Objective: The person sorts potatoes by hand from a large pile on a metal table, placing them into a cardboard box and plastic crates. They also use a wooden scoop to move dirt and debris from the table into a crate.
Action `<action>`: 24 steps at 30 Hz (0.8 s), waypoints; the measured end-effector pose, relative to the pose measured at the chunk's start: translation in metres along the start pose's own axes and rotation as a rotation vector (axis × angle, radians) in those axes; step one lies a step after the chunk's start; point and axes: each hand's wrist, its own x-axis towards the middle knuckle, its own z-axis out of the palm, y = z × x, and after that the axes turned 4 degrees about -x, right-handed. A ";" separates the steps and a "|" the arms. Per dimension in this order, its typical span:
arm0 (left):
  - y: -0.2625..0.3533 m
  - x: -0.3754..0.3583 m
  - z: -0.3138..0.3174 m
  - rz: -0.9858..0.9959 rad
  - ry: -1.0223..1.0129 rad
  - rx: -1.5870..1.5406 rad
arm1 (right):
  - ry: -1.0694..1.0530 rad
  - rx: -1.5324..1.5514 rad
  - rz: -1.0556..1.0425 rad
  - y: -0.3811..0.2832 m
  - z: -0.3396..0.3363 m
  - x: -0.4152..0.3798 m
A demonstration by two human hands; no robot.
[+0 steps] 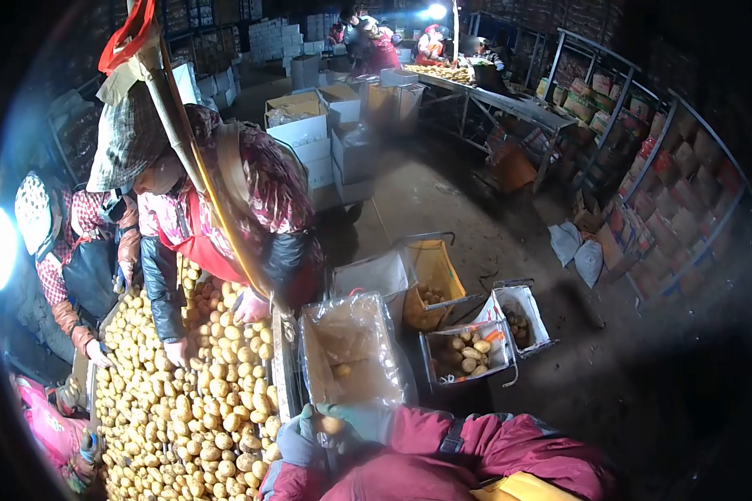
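My left hand [296,441], in a grey-blue glove, is at the right edge of the sorting table [282,367]. It is raised beside a potato [332,424]. My right hand [358,420], in a teal glove, is closed around that potato from the right. Whether the left fingers also grip it is unclear. Both hands hover just in front of a cardboard box lined with a clear plastic bag [351,351], which has a few potatoes at its bottom. My maroon sleeves fill the lower edge of the view.
The table holds a deep pile of potatoes [184,401]. Across it, a person in a checked cap [125,138] and another in a patterned headscarf [38,213] reach into the pile. Bins with potatoes [468,351] and a yellow crate [430,275] stand to the right. More boxes, racks and workers are at the back.
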 end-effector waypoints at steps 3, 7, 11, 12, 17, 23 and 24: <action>-0.018 0.005 -0.002 0.146 0.111 -0.126 | -0.201 0.216 0.037 0.010 -0.021 0.019; -0.088 0.030 -0.042 0.191 0.387 -0.084 | 0.006 -0.064 -0.041 -0.005 -0.002 -0.012; -0.159 0.024 -0.098 0.096 0.380 0.326 | -0.129 0.076 -0.033 -0.004 -0.017 -0.008; -0.176 0.020 -0.103 0.068 0.363 0.416 | -0.120 0.077 -0.036 -0.005 -0.017 -0.009; -0.254 0.008 -0.070 -0.051 0.221 0.637 | -0.116 0.004 -0.035 -0.020 0.000 -0.021; -0.221 0.052 -0.068 -0.342 0.130 0.702 | -0.087 -0.119 -0.076 -0.020 -0.003 -0.018; -0.216 0.056 -0.070 -0.335 0.135 0.710 | -0.087 -0.126 -0.092 -0.018 -0.007 -0.015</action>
